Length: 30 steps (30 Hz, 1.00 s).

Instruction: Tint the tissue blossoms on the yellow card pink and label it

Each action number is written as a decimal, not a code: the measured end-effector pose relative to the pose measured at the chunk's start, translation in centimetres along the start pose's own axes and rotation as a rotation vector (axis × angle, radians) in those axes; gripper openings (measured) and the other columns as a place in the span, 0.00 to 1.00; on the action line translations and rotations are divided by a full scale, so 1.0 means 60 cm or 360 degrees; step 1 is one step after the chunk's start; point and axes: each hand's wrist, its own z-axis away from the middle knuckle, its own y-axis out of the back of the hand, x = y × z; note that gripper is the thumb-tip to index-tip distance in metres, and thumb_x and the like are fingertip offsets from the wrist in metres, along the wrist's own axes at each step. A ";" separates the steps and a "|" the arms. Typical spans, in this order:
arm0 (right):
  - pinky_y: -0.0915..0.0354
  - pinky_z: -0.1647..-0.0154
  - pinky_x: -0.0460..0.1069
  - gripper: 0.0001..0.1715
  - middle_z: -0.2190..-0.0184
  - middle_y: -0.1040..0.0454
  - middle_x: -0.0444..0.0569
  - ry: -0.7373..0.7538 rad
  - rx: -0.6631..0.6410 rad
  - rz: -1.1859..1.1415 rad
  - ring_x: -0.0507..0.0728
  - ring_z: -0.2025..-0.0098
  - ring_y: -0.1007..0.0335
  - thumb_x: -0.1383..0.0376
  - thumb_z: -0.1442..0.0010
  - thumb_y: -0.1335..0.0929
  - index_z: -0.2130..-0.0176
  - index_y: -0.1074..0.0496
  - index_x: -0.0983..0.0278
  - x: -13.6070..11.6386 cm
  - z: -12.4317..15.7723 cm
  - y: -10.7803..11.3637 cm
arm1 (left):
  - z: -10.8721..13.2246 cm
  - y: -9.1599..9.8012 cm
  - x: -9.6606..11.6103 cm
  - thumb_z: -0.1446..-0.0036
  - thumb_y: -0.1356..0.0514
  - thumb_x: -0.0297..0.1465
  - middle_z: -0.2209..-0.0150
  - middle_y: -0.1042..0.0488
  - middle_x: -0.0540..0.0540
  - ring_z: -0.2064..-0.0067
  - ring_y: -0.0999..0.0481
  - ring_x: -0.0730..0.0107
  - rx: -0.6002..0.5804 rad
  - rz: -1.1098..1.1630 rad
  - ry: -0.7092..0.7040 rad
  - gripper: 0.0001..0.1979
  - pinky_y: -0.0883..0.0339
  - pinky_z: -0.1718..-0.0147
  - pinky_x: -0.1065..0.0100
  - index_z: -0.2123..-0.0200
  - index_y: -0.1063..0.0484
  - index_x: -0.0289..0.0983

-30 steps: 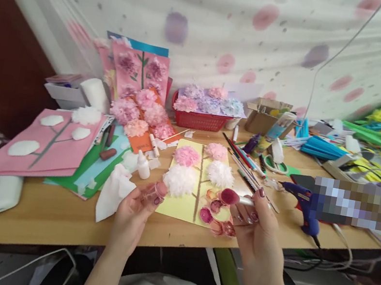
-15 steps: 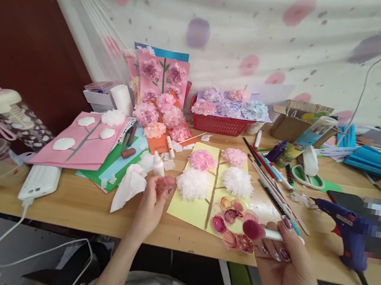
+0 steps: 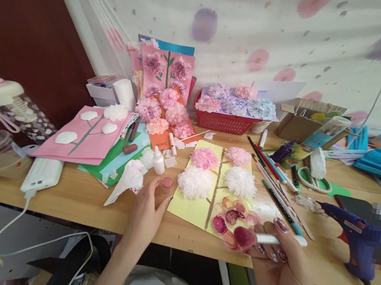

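Note:
My right hand (image 3: 285, 272) grips a white-handled makeup brush (image 3: 278, 240), its dark pink bristles pointing left. Those bristles hover over or rest on a clear palette (image 3: 220, 225) with several round wells stained pink, red and orange; contact cannot be made out. My left hand (image 3: 149, 209) is closed at the fingertips around a small round pot of pink pigment (image 3: 167, 182). Between the hands lies a yellow sheet (image 3: 184, 208) with a drawn brown stem. Two pink paper flowers (image 3: 205, 158) sit at its top, two white ones (image 3: 195, 183) below.
A white glue bottle (image 3: 159, 162) and crumpled tissue (image 3: 128, 180) stand left of the sheet. Pens and brushes (image 3: 278, 197) lie to the right, near a blue glue gun (image 3: 348, 229). At the back is a red basket (image 3: 225, 123) of paper flowers. A power bank (image 3: 42, 175) sits left.
The brush has moved slightly left and down, its head now lower over the palette. My left hand has shifted slightly, showing more of the pink pot. The camera view has shifted a little.

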 end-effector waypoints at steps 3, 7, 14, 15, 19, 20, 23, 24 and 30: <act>0.42 0.82 0.42 0.16 0.82 0.42 0.36 0.0027 0.0097 -0.0023 0.46 0.81 0.46 0.62 0.56 0.21 0.68 0.25 0.64 -0.005 0.008 -0.018 | 0.032 0.034 0.015 0.45 0.34 0.32 0.55 0.21 0.42 0.54 0.22 0.55 0.0137 -0.0163 -0.0203 0.11 0.36 0.45 0.54 0.57 0.23 0.44; 0.33 0.78 0.46 0.15 0.77 0.31 0.43 -0.0026 0.0157 0.0055 0.51 0.75 0.33 0.57 0.59 0.21 0.72 0.22 0.62 -0.006 0.022 -0.047 | -0.002 0.066 0.010 0.52 0.29 0.37 0.41 0.32 0.32 0.37 0.39 0.38 0.0642 -0.0574 -0.0267 0.25 0.56 0.36 0.38 0.51 0.27 0.39; 0.33 0.76 0.46 0.16 0.75 0.27 0.47 0.0301 -0.0351 0.0345 0.51 0.76 0.33 0.52 0.48 0.23 0.75 0.20 0.60 0.030 0.063 -0.085 | -0.060 0.094 -0.014 0.58 0.31 0.35 0.55 0.26 0.41 0.42 0.36 0.42 0.0473 -0.0026 0.0063 0.10 0.47 0.39 0.45 0.76 0.31 0.41; 0.34 0.76 0.46 0.14 0.76 0.27 0.46 0.0384 -0.0470 0.0397 0.51 0.76 0.34 0.53 0.46 0.24 0.73 0.20 0.60 0.038 0.071 -0.091 | -0.051 0.098 -0.010 0.57 0.33 0.35 0.61 0.26 0.43 0.49 0.30 0.48 0.0437 0.0085 0.0093 0.10 0.38 0.45 0.50 0.75 0.31 0.41; 0.40 0.78 0.44 0.07 0.77 0.28 0.44 0.0489 -0.0832 0.0527 0.51 0.77 0.36 0.60 0.43 0.24 0.70 0.23 0.59 0.067 0.110 -0.122 | -0.012 0.107 0.016 0.51 0.40 0.33 0.70 0.27 0.52 0.73 0.30 0.69 0.0315 0.0518 0.0261 0.14 0.34 0.72 0.69 0.59 0.33 0.42; 0.41 0.78 0.44 0.08 0.78 0.29 0.43 0.0487 -0.0862 0.0554 0.50 0.77 0.36 0.61 0.42 0.25 0.70 0.24 0.60 0.073 0.121 -0.130 | -0.004 0.109 0.025 0.52 0.40 0.32 0.68 0.26 0.52 0.73 0.29 0.71 0.0306 0.0639 0.0299 0.19 0.35 0.74 0.71 0.54 0.35 0.43; 0.41 0.77 0.44 0.07 0.77 0.29 0.42 0.0599 -0.0906 0.0656 0.50 0.76 0.35 0.65 0.42 0.25 0.70 0.26 0.60 0.091 0.151 -0.145 | 0.011 0.116 0.051 0.56 0.37 0.32 0.63 0.24 0.49 0.67 0.25 0.68 0.0183 0.1177 0.0429 0.30 0.34 0.71 0.72 0.46 0.36 0.44; 0.41 0.77 0.44 0.07 0.78 0.30 0.41 0.0674 -0.0907 0.0684 0.49 0.77 0.36 0.66 0.41 0.26 0.69 0.27 0.60 0.097 0.158 -0.146 | 0.016 0.118 0.060 0.55 0.37 0.35 0.61 0.23 0.48 0.64 0.24 0.67 0.0108 0.1355 0.0480 0.28 0.33 0.69 0.71 0.48 0.34 0.43; 0.46 0.78 0.45 0.15 0.81 0.35 0.37 0.1147 -0.0826 0.0986 0.48 0.80 0.41 0.72 0.40 0.29 0.73 0.36 0.60 0.132 0.149 -0.148 | 0.057 0.098 0.094 0.50 0.32 0.50 0.62 0.27 0.49 0.64 0.27 0.68 -0.0071 0.1631 0.0606 0.21 0.31 0.66 0.68 0.62 0.29 0.42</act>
